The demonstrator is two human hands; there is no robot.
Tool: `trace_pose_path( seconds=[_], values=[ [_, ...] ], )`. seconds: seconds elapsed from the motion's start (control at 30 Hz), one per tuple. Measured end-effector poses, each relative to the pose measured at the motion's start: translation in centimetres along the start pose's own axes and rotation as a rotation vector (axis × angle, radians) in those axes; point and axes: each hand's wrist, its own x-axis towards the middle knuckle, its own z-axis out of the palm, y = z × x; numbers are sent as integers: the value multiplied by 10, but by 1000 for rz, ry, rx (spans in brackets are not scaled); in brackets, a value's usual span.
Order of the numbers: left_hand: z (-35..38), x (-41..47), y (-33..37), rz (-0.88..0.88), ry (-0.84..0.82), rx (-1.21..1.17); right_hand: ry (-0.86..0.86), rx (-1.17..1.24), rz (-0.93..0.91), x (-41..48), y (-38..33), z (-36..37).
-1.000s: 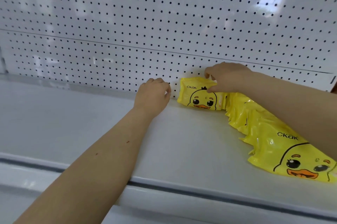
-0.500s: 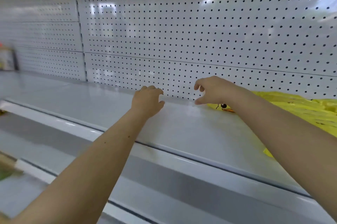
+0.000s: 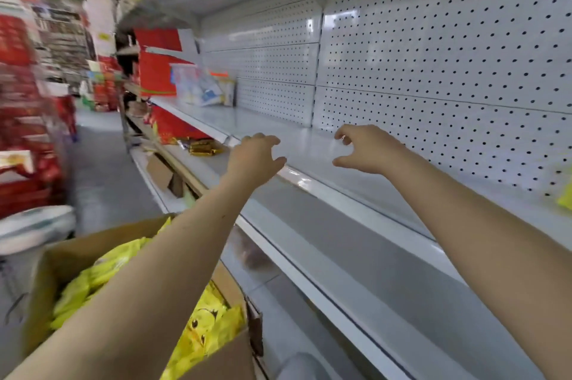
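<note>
Fingers [image 3: 263, 140] of the left hand [image 3: 255, 158] and of the right hand [image 3: 366, 147] are loosely curled and spread, holding nothing. The thumbs point toward each other over the white shelf [image 3: 309, 147]. A yellow packet [image 3: 565, 194] lies on that shelf at the far right edge of view, well apart from the right hand. More yellow duck packets [image 3: 201, 330] fill a cardboard box [image 3: 71, 256] below the left forearm. Behind the hands stands a white pegboard wall [image 3: 433, 70], and red boxes [image 3: 154, 73] sit further along the shelf.

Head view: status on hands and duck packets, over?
Left hand, right hand empty above shelf. Duck packets in cardboard box, lower left. No obstruction seen.
</note>
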Motion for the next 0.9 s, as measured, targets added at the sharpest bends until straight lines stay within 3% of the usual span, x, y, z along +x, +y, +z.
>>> trace_pose_path(
  seconds=[0.5,0.9],
  values=[
    [-31,-85,-207,-337,35,68,-142,326,-273,53,-197,144],
    [83,-262,-292,-646,-372,-9,-508,364,-166,-40,-212,330]
  ],
)
